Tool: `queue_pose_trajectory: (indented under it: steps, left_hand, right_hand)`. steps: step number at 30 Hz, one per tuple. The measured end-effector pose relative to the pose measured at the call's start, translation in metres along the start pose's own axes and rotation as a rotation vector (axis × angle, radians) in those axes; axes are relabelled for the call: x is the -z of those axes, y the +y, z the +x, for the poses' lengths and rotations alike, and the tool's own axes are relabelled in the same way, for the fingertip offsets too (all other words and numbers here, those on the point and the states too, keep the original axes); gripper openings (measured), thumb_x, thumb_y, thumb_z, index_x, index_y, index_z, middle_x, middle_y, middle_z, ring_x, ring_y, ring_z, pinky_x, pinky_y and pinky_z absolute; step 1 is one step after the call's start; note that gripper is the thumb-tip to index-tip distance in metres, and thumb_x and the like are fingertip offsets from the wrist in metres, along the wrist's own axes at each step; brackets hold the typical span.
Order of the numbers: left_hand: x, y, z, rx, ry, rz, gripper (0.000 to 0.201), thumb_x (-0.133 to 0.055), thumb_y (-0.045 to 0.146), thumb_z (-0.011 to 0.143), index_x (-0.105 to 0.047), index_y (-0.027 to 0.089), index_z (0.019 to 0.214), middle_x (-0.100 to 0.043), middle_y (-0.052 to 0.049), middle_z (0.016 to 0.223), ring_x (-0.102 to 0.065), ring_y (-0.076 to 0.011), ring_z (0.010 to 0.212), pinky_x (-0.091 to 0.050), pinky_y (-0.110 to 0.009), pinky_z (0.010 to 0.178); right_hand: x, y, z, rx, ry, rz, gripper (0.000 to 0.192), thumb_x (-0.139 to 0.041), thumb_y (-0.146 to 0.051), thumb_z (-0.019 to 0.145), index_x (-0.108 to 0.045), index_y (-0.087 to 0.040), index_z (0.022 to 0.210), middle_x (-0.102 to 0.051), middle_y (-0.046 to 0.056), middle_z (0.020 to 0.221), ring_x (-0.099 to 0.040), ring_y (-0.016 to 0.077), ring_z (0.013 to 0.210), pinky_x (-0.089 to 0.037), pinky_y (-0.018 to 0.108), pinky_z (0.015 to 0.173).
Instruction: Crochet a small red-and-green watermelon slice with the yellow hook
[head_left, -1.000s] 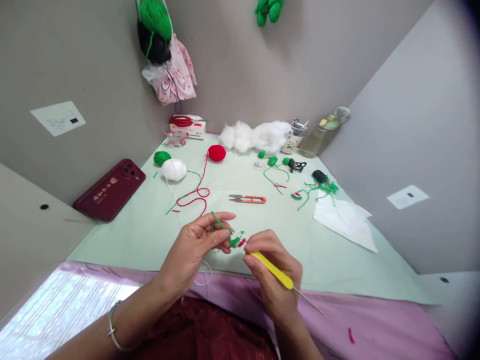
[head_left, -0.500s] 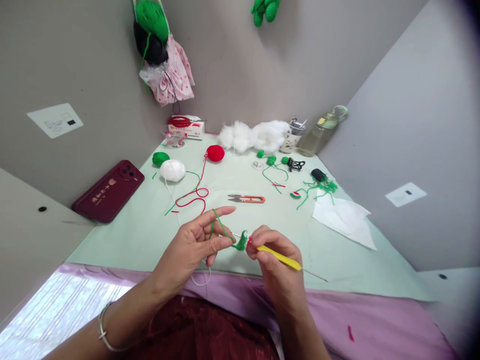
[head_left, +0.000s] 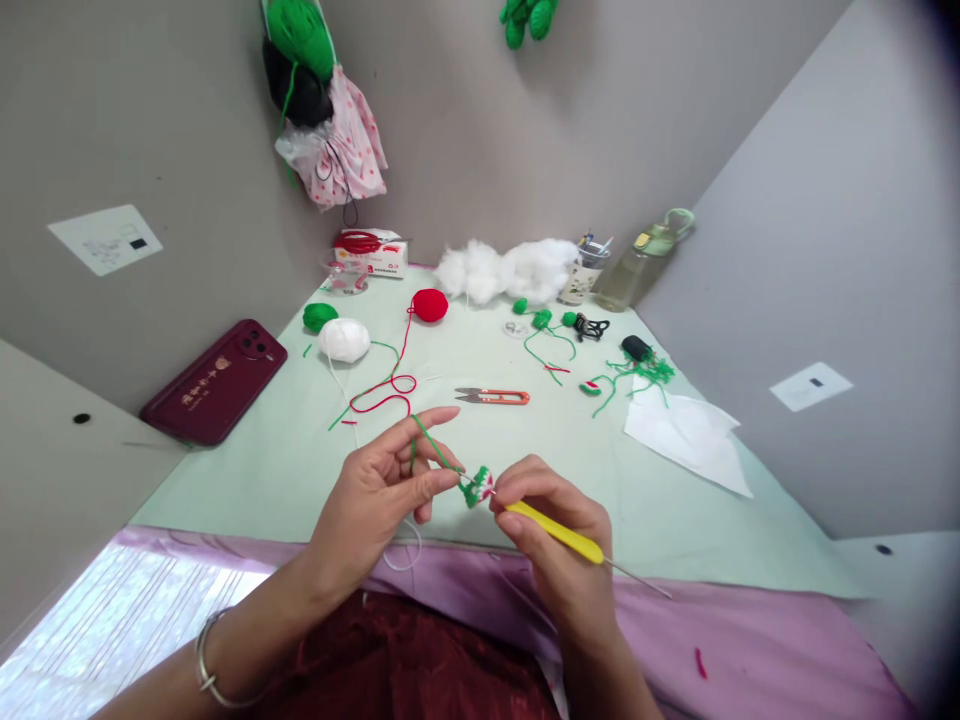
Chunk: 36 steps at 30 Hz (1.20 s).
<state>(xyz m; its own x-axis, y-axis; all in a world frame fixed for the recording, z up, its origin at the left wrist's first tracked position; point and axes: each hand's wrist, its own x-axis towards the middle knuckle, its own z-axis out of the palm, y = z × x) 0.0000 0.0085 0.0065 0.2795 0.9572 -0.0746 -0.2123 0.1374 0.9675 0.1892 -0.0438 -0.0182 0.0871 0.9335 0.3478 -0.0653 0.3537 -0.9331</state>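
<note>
Crocheted piece (head_left: 480, 487), that little scrap of green, white and red: where does it sit?

Between the two hands, raised in front of the near edge of the table (head_left: 585, 450), just off the fingertips on both sides

Which hand is nearer?

Left hand (head_left: 379, 495), I'd say: its thumb and a finger pinch together at the piece's green side, while the index finger reaches out above them with the green strand (head_left: 433, 443) over it

And the right?

Right hand (head_left: 571, 580) is wrapped around the yellow handle of the crochet hook (head_left: 555, 532), gripping it like a pen, fingertips just beside the red and white edge; whether they touch that edge I can't tell

How does the hook lie?

Its long axis slants from the left fingertips down toward the right, and the thin metal tail sticks out past the right hand

So what counts most here?

In my judgement, the tip against the strand: the strand slopes down to the left thumb, and the tip points at that same spot, very close to it. Whether yarn is looped over the tip, or the shaft passes through the stitches or behind them, is too small to tell
</note>
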Motion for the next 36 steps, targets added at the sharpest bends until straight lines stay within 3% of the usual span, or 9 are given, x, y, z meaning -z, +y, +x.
queue_pose_trajectory:
  steps: [8, 13, 24, 36]
  left_hand:
    - [-0.006, 0.002, -0.004, -0.005, 0.034, 0.011, 0.076, -0.091, 0.021, 0.077, -0.067, 0.03, 0.148, -0.072, 0.002, 0.084, -0.052, -0.0091, 0.059, -0.051, -0.018, 0.052]
    - [-0.007, 0.002, -0.004, -0.015, 0.047, 0.031, 0.081, -0.088, 0.018, 0.078, -0.062, 0.03, 0.153, -0.073, 0.001, 0.084, -0.051, -0.0097, 0.06, -0.051, -0.017, 0.052]
    - [-0.01, -0.002, -0.005, -0.083, 0.067, 0.061, 0.078, -0.091, 0.023, 0.078, -0.064, 0.027, 0.151, -0.073, 0.002, 0.082, -0.051, -0.0083, 0.058, -0.051, -0.016, 0.051]
    - [-0.006, -0.007, -0.009, -0.252, 0.073, 0.229, 0.059, -0.086, 0.026, 0.086, -0.071, 0.028, 0.143, -0.076, 0.001, 0.086, -0.053, -0.0075, 0.058, -0.052, -0.019, 0.06]
  right_hand:
    - [-0.008, -0.012, -0.002, 0.153, 0.033, -0.173, 0.012, -0.077, -0.015, 0.092, -0.079, -0.027, 0.094, -0.074, 0.001, 0.084, -0.068, 0.0159, 0.079, -0.053, 0.028, 0.07]
    - [-0.008, -0.013, -0.006, 0.174, 0.024, -0.185, 0.014, -0.076, -0.014, 0.093, -0.078, -0.027, 0.097, -0.074, 0.001, 0.085, -0.068, 0.0159, 0.08, -0.053, 0.028, 0.069]
    - [-0.012, -0.015, -0.008, 0.216, 0.021, -0.247, 0.015, -0.072, -0.012, 0.095, -0.076, -0.026, 0.098, -0.073, 0.0, 0.085, -0.067, 0.0142, 0.078, -0.051, 0.027, 0.068]
    - [-0.011, -0.017, -0.01, 0.11, 0.024, -0.217, 0.012, -0.072, -0.014, 0.096, -0.075, -0.026, 0.094, -0.072, -0.001, 0.085, -0.066, 0.0123, 0.079, -0.051, 0.025, 0.07]
